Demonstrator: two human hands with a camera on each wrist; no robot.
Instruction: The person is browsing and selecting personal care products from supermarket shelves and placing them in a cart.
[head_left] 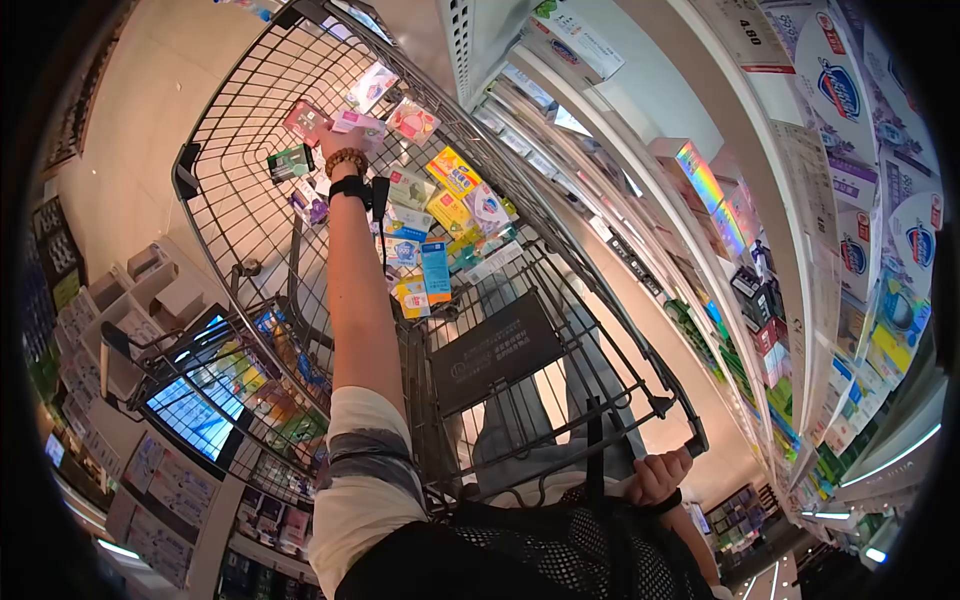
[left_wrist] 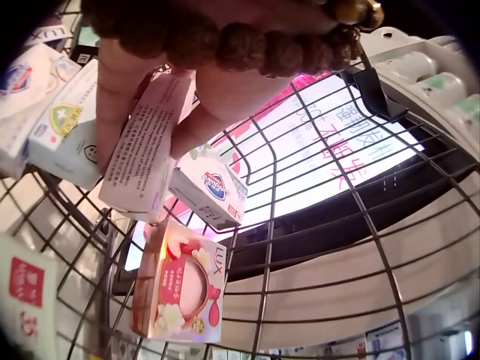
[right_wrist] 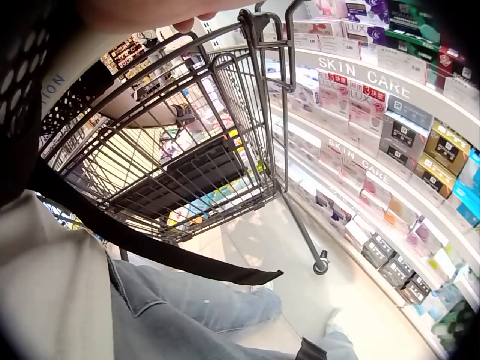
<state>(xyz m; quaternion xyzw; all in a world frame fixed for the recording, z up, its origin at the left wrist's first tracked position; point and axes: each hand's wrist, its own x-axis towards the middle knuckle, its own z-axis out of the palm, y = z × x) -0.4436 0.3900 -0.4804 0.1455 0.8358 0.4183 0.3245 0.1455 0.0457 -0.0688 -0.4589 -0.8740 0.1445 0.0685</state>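
In the head view my left hand (head_left: pixel 343 140) reaches into the wire shopping cart (head_left: pixel 300 235), gripping a pale pink box (head_left: pixel 360 125). The left wrist view shows this hand (left_wrist: pixel 225 79) with thumb and fingers on either side of the same box (left_wrist: pixel 142 154), tilted above the wire mesh. Just below it is a pink LUX box (left_wrist: pixel 187 289), with a white box (left_wrist: pixel 210 184) beside it. Several more small boxes, one of them yellow (head_left: pixel 452 170), lie in the cart. My right hand (head_left: pixel 660 475) curls round the cart handle; the right wrist view catches only its edge (right_wrist: pixel 150 11).
Lit shelves of boxed goods (head_left: pixel 850 90) run along the right side. A second wire basket (head_left: pixel 255 400) and a bright screen (head_left: pixel 200 390) are at the lower left. The cart's dark panel (head_left: pixel 495 350) lies near me, and a cart wheel (right_wrist: pixel 321 262) stands by the shelf.
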